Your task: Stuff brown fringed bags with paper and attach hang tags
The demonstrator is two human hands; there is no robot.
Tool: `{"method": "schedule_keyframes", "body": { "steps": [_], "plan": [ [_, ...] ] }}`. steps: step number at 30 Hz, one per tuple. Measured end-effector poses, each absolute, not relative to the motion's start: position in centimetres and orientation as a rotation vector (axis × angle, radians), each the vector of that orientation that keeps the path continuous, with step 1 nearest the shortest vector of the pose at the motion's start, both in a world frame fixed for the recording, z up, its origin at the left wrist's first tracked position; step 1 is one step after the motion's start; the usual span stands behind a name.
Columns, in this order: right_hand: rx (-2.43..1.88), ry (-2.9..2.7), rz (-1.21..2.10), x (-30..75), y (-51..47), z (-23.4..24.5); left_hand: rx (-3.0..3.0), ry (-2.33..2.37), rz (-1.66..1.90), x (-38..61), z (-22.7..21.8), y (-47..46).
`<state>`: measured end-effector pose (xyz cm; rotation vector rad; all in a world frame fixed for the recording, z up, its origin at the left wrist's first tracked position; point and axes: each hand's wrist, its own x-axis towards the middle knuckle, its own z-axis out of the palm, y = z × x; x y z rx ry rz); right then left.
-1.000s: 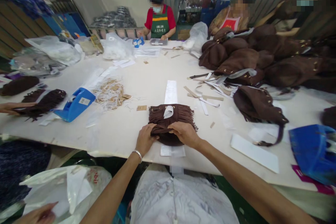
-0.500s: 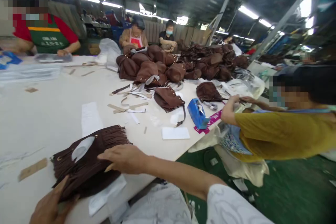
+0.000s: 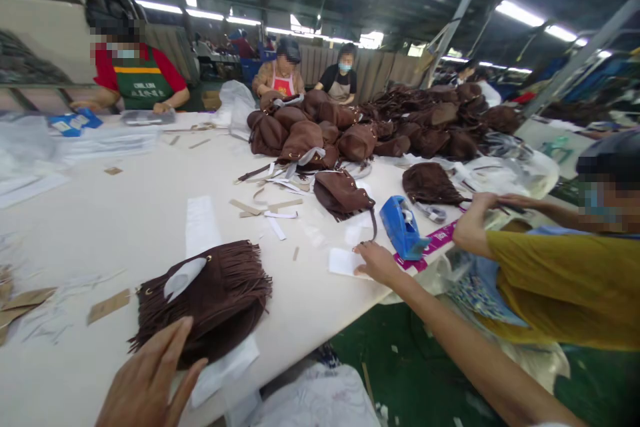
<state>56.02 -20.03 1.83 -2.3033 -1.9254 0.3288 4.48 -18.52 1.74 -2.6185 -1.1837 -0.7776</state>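
A dark brown fringed handbag (image 3: 220,300) lies on the table in front of me, with a white wrapped strip (image 3: 185,278) across its upper side. My left hand (image 3: 150,373) is at the bag's near left edge, fingers stretched out and holding nothing. Farther right, my right hand (image 3: 377,263) rests at the right end of a flat white paper piece (image 3: 343,261). Its fingers and thumb are spread over that end and are not closed round it. Just beyond stands a blue tape dispenser (image 3: 400,230).
A big heap of brown bags (image 3: 345,127) covers the table's far side. One brown bag (image 3: 343,193) lies beyond the paper. Beige strips (image 3: 267,207) are scattered mid-table. A co-worker in a mustard top (image 3: 560,280) works at the right edge; others stand across the table.
My right hand has left the fringed bag and moved right onto the white paper. My left hand stays near the bag. The view has swung left.
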Motion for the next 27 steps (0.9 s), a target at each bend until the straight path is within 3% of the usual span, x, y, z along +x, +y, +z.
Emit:
{"method": "schedule_keyframes", "body": {
  "steps": [8,12,15,20,27],
  "plan": [
    [-2.173,-1.56,0.593,58.2,-19.0,3.3,-2.612,-1.333,-0.527,7.3,2.9,-17.2],
    [-1.884,-1.169,0.958,56.2,-19.5,4.2,-2.708,-1.453,-0.451,7.3,5.0,-16.9],
    [-1.562,-0.8,1.313,50.9,-21.1,4.3,-2.751,-1.523,-0.446,7.1,5.7,-16.3],
    [-1.367,-0.727,1.771,37.6,-25.2,4.0,-2.805,-1.487,-0.435,6.6,5.8,-15.2],
    [-1.087,-0.431,2.134,26.1,-26.6,2.5,-2.879,-1.415,-0.301,6.0,6.3,-15.4]
  ]
}}
